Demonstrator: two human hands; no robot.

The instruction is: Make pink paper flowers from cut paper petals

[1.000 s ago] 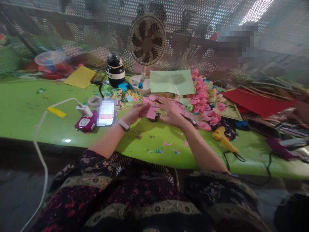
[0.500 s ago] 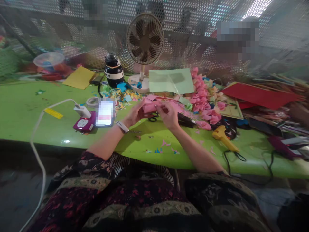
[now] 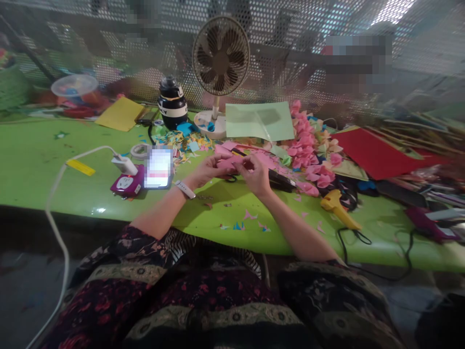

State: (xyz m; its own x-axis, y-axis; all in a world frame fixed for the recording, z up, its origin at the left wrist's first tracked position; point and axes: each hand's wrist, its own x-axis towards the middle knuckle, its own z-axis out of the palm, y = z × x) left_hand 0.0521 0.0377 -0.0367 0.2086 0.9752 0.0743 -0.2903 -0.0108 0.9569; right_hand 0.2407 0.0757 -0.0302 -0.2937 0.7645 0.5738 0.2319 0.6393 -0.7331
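1 fan point(image 3: 221, 55). Left of it: 1 black flask point(image 3: 172, 104), 1 yellow sheet point(image 3: 121, 113), 1 phone point(image 3: 158, 168). Right of it: 1 green sheet point(image 3: 258, 121), 1 red sheet point(image 3: 378, 152), 1 glue gun point(image 3: 337, 207). In front of it: 1 pink paper piece point(image 3: 227, 164).

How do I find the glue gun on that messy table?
Start at the green table. Near its front edge, right of the person's right hand, lies the glue gun. It's the only yellow pistol shape, just below the pink paper flowers.
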